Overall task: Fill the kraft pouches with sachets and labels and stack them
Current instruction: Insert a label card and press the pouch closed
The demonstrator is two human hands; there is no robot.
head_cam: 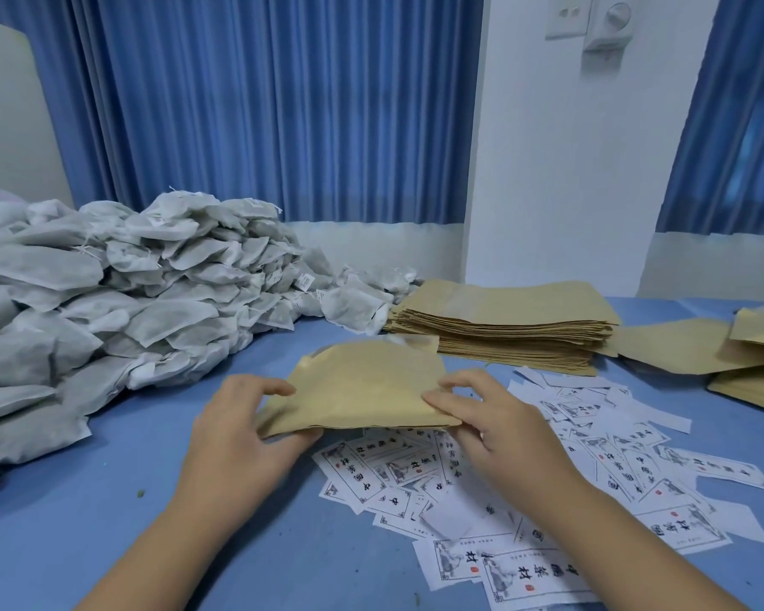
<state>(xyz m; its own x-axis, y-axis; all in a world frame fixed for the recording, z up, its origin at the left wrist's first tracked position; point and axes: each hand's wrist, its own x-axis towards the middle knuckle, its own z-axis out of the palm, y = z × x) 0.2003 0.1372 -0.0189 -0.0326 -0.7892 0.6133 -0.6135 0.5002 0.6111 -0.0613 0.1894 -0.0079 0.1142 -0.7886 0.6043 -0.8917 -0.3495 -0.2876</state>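
A kraft pouch (362, 385) is held just above the blue table, its open mouth facing away from me. My left hand (243, 427) pinches its near left corner, thumb under and fingers on top. My right hand (499, 423) pinches the near right corner the same way. A big heap of white sachets (120, 293) fills the left side. Printed white labels (525, 491) lie scattered under and to the right of my hands. A stack of flat empty kraft pouches (503, 324) sits behind the held pouch.
More kraft pouches (755, 359) lie at the right edge. The blue table (84, 522) runs back to blue curtains (283, 103) and a white wall pillar (570, 169). A pale board (10, 116) leans at the far left.
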